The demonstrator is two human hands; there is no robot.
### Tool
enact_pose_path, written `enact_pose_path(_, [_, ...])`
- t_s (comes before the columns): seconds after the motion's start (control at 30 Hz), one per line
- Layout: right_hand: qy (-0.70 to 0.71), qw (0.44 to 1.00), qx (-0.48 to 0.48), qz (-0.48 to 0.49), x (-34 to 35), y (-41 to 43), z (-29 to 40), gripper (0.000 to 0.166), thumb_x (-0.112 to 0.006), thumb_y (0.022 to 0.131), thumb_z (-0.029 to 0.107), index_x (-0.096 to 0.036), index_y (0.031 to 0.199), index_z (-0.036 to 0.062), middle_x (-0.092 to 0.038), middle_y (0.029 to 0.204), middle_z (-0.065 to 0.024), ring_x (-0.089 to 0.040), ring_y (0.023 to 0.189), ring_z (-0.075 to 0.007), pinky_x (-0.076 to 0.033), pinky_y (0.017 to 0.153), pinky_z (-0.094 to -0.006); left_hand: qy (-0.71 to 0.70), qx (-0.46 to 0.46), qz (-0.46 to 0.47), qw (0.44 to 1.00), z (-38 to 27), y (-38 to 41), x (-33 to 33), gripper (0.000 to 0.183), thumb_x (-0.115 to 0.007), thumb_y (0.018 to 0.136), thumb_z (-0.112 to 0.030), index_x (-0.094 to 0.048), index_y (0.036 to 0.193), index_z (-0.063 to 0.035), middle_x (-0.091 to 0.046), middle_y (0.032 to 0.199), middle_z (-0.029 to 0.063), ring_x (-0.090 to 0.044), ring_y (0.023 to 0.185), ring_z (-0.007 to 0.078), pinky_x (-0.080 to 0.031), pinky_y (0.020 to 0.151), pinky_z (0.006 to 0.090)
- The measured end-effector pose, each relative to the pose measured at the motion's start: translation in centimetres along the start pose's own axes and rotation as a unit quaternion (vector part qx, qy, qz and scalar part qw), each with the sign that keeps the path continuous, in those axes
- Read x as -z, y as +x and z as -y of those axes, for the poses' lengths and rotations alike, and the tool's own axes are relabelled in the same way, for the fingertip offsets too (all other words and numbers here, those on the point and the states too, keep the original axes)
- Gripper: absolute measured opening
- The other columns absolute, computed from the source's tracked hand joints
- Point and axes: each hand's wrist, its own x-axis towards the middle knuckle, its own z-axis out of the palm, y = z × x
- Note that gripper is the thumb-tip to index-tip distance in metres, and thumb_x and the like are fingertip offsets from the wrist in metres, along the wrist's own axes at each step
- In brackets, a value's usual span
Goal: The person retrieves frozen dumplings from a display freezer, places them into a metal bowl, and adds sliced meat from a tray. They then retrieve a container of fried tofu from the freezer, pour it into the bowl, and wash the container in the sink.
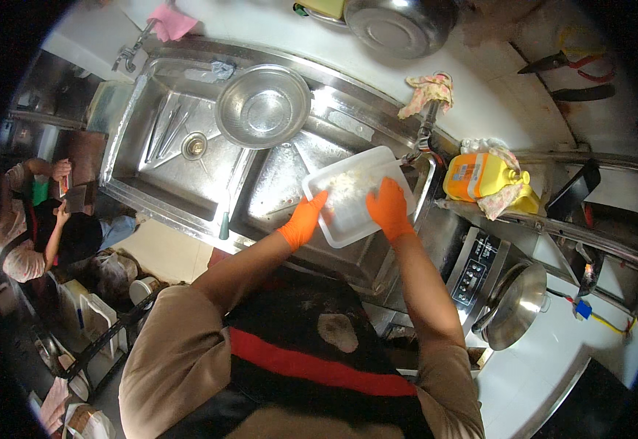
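A translucent white plastic tub (354, 233) is held tilted over the right basin of a stainless steel double sink (275, 181). My left hand (303, 220), in an orange glove, grips the tub's left rim with the thumb on the inner side. Across the near right rim reaches my right hand (391, 211), also gloved in orange. It lies inside the tub against the wall or floor; whether its fingers grip anything cannot be made out. Whitish bits or foam (346, 185) cover part of the tub's inside. A faucet (424, 140) wrapped in cloth points towards the tub's far right corner.
A steel bowl (264, 107) rests across the divider. A green-handled tool (224, 225) lies on the near rim. Long thin utensils (168, 131) lean in the left basin. Right stand a yellow jug (470, 176) and a steel pan (516, 307). Another person (28, 219) works at left.
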Motion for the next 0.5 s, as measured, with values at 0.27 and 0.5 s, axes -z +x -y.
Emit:
enact_pose_path(0.27, [0.015, 0.989, 0.091, 0.113, -1.0, 1.9, 7.1, 0.049, -0.065, 0.072, 0.030, -0.057, 0.109, -0.0008, -0.059, 0.106, -0.0197, -0.054, 0.101, -0.0394, -0.043, 0.088, -0.0476, -0.017, -0.060, -0.001, 0.998, 0.3, 0.9, -2.0, 0.056, -0.062, 0.091, -0.039, -0.047, 0.127, 0.0004, -0.060, 0.109, 0.0115, -0.061, 0.092, 0.0219, -0.052, 0.083, 0.0363])
enact_pose_path(0.5, [-0.069, 0.997, 0.045, -0.011, -0.8, 2.5, 3.1, 0.034, -0.062, 0.076, 0.023, -0.060, 0.102, 0.0018, -0.059, 0.102, -0.0198, -0.055, 0.094, -0.0382, -0.045, 0.080, -0.0498, -0.019, -0.043, 0.044, 0.998, 0.1, 1.1, -2.8, 0.059, -0.063, 0.090, -0.039, -0.045, 0.129, 0.0005, -0.059, 0.114, 0.0115, -0.058, 0.101, 0.0209, -0.048, 0.086, 0.0348])
